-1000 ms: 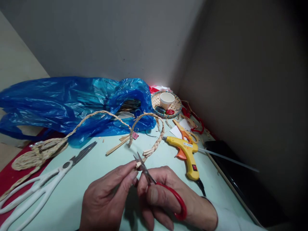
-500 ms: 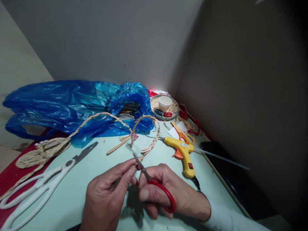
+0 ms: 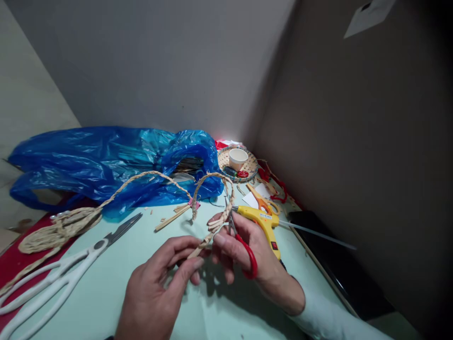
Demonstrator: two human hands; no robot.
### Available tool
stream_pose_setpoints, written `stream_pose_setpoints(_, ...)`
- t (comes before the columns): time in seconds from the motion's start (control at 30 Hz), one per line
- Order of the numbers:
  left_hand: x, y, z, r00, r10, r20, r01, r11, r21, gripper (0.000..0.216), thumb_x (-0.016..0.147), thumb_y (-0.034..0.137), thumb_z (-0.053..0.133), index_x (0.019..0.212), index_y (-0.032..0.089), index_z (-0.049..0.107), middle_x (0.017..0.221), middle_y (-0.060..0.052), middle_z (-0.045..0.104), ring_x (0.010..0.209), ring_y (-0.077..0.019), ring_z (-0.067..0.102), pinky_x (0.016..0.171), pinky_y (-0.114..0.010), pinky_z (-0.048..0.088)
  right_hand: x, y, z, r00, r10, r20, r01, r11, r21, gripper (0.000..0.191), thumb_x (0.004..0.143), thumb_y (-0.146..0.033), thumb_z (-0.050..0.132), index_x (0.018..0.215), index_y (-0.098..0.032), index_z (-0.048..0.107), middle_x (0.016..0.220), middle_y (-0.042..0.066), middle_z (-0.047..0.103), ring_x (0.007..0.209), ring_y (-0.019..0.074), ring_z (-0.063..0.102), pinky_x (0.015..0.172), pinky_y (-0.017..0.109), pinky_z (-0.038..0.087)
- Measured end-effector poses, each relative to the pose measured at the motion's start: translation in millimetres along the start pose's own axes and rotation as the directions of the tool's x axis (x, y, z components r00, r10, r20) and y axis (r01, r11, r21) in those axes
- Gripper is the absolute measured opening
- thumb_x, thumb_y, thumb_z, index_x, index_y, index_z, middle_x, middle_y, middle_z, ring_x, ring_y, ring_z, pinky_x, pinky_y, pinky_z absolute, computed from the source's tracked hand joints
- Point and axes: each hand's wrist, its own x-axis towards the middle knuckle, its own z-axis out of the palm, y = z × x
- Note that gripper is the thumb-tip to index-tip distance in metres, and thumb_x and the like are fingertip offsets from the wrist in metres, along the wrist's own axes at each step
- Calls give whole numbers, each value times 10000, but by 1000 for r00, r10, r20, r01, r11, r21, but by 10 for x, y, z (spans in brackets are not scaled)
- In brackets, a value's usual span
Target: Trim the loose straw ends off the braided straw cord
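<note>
A curved braid of pale plant fibre [image 3: 230, 200] arches over the table in front of me. My left hand [image 3: 170, 269] pinches its near end between thumb and fingers. My right hand [image 3: 244, 245] holds small red-handled scissors [image 3: 250, 257], their blades pointing up beside the braid. The right thumb and fingers are also at the braid, just beyond the left fingertips. Behind my right hand lies a yellow glue gun [image 3: 260, 216] with a clear glue stick in its back, partly covered by the hand.
Large white-handled scissors [image 3: 67, 271] and a coil of fibre cord [image 3: 60, 229] lie at left. A blue plastic bag [image 3: 106, 160] fills the back. A woven basket [image 3: 252, 165] with a white cup [image 3: 238, 158], orange scissors [image 3: 260, 197] and a black flat object [image 3: 339, 264] are to the right.
My right hand has moved up and away with the red scissors, from the left fingertips to farther along the braid. The left hand still holds the end. The view has shifted slightly.
</note>
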Motion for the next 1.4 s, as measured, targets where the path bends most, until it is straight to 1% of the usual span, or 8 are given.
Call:
stream_pose_setpoints(0.13, -26, 25, -8, 996, 22, 87, -21, 1000, -8, 66, 711, 287, 751, 770, 316, 754, 672, 60, 747, 489, -132, 639, 547, -210, 489, 6, 4, -11, 1000, 11, 12, -12, 998, 54, 260, 856, -366, 689, 844, -165, 525, 645, -43, 618, 402, 46, 531, 388, 124, 386)
stream_pose_setpoints(0.37, 24, 17, -36, 943, -133, 305, 217, 940, -262, 167, 787, 398, 707, 774, 234, 735, 626, -9, 721, 631, -176, 664, 599, -219, 486, 2, -35, -23, 996, 50, 75, -53, 998, 41, 263, 836, -339, 713, 839, -172, 510, 651, -36, 632, 417, 54, 535, 394, 130, 394)
stream_pose_setpoints(0.67, 83, -162, -56, 908, -93, 409, 172, 972, -161, 212, 821, 371, 665, 758, 174, 715, 716, -39, 737, 716, -205, 671, 683, -279, 501, -28, 18, -31, 989, 71, 129, -58, 993, -104, 226, 827, -279, 719, 795, -187, 514, 630, -35, 624, 423, 60, 523, 373, 123, 350)
stream_pose_setpoints(0.83, 90, -154, -55, 906, -80, 416, 133, 986, -102, 246, 828, 387, 616, 762, 165, 702, 736, -61, 760, 724, -233, 688, 705, -326, 535, -11, 18, -31, 992, 82, 98, -66, 985, -159, 255, 797, -296, 737, 765, -188, 507, 582, -53, 563, 398, 67, 520, 366, 134, 345)
stream_pose_setpoints(0.97, 312, -100, -191, 973, -11, 232, -17, 993, 120, 282, 851, 422, 588, 817, 180, 729, 682, -33, 726, 679, -222, 668, 647, -315, 513, 15, -15, -43, 999, 51, 5, -49, 991, -125, 293, 797, -363, 717, 750, -187, 487, 558, -55, 557, 355, 63, 497, 353, 144, 321)
stream_pose_setpoints(1.03, 516, -99, -325, 992, 90, 87, -112, 950, 291, 255, 868, 392, 588, 863, 175, 721, 722, -36, 708, 711, -231, 652, 696, -350, 502, 24, -41, -62, 996, -11, -85, 2, 994, -105, 301, 820, -405, 679, 759, -189, 479, 552, -56, 562, 345, 64, 497, 364, 153, 318)
stream_pose_setpoints(1.1, 734, -129, -464, 975, 220, 8, -199, 868, 455, 175, 909, 258, 547, 939, 172, 696, 1000, -74, 717, 939, -246, 641, 878, -402, 466, 32, -63, -82, 984, -67, -163, 51, 994, -101, 299, 838, -424, 651, 770, -188, 479, 550, -58, 564, 344, 65, 500, 379, 162, 323)
stream_pose_setpoints(1.4, 1050, -383, -588, 916, 238, 324, -402, 515, 757, 186, 922, 290, 619, 1060, 174, 663, 1109, -63, 691, 975, -230, 666, 853, -456, 544, 34, -56, -94, 986, -114, -121, 107, 993, -58, 299, 901, -425, 613, 778, -177, 501, 606, -50, 602, 377, 55, 538, 398, 151, 370)
